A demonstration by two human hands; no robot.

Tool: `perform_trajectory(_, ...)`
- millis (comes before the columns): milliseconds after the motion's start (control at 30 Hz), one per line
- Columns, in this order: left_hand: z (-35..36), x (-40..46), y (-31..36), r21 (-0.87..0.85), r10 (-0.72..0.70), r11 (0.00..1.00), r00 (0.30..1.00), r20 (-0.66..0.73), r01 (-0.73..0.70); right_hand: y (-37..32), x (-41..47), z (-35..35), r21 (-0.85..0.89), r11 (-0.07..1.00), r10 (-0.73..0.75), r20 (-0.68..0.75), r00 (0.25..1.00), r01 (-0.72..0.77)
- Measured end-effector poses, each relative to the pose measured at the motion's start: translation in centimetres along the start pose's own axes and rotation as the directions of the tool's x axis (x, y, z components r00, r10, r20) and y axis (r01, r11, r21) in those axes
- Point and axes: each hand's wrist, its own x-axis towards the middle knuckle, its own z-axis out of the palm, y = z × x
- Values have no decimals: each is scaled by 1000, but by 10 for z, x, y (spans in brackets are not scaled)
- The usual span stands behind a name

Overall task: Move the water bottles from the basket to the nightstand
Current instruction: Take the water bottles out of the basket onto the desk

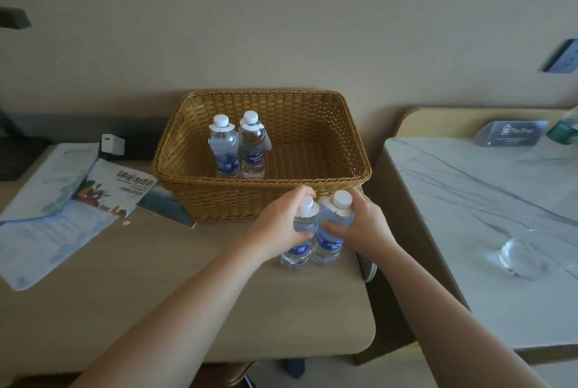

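A person's left hand (283, 225) and right hand (362, 225) each curl their fingers round the shoulder of an upright water bottle, the left bottle (300, 237) and right bottle (331, 231) touching side by side on the beige tabletop (187, 278) just in front of the wicker basket (262, 193), apparently being set down. Two more bottles (237, 146) stand inside the basket at 11 o'clock from the hands, so the next move likely calls for releasing both and reaching over the rim. Leaflets (62, 200) lie at 9 o'clock, a marble-topped surface (469, 215) with a glass (522, 253) at 3 o'clock, a plain wall (281, 27) behind.
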Motion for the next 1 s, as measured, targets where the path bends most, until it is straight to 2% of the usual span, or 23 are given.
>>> perform_trajectory(200, 13, -12, -1, -84, -27, 996, 997, -77, 21, 2, -9, -1, 54, 997, 57, 10, 998, -57)
perform_trajectory(400, 6, -16, 1, -96, -50, 995, 986, -159, 35, -3, -8, -12, 52, 992, 109, 62, 992, -112)
perform_trajectory(533, -16, -16, 3, -85, -131, 990, 954, -269, 111, -21, 6, -31, 94, 994, 54, 59, 997, -59)
perform_trajectory(667, -53, -14, -4, -53, -188, 982, 902, -388, 182, -49, 38, -34, 57, 998, -43, 57, 997, 40)
perform_trajectory(800, -91, -3, -25, -10, -223, 969, 863, -453, 245, -81, 77, -12, 2, 994, -112, 121, 986, 113)
perform_trajectory(900, -115, 19, -51, -22, -280, 951, 829, -485, 308, -102, 113, 16, -42, 992, -106, 195, 975, 116)
perform_trajectory(1000, -130, 47, -80, -77, -361, 927, 816, -452, 367, -118, 154, 42, -73, 995, -53, 232, 971, 72)
